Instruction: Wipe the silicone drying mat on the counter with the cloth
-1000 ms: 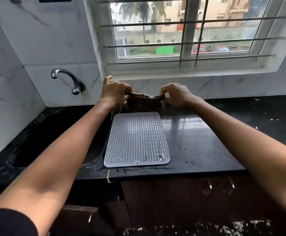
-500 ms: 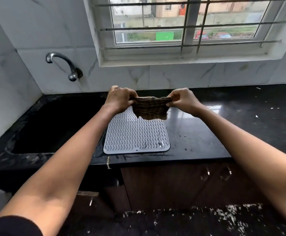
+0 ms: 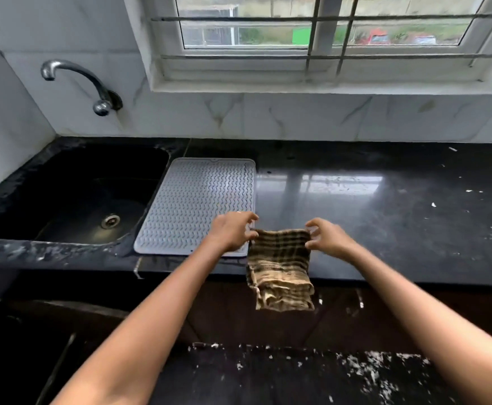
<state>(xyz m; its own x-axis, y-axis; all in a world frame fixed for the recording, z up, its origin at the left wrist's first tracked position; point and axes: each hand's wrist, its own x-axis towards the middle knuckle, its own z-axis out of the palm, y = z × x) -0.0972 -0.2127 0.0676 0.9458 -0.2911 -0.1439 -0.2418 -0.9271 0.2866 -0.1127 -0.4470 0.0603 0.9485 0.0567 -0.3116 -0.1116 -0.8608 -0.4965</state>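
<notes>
A grey ribbed silicone drying mat [image 3: 198, 200] lies flat on the black counter [image 3: 385, 217], just right of the sink. A brown checked cloth [image 3: 280, 267] hangs folded in the air at the counter's front edge, right of the mat's near right corner. My left hand [image 3: 233, 230] pinches its top left corner and covers the mat's near right corner. My right hand [image 3: 325, 235] pinches the top right corner. The cloth does not touch the mat.
A black sink [image 3: 75, 197] with a drain sits left of the mat. A chrome tap [image 3: 78, 83] juts from the marble wall above it. A barred window [image 3: 326, 39] is behind. White specks dot the counter at the right and the floor [image 3: 326, 372].
Both hands have pulled the cloth from behind the mat, over it, back to the counter's front edge. The cloth has dropped open and hangs longer. The view has tilted downward.
</notes>
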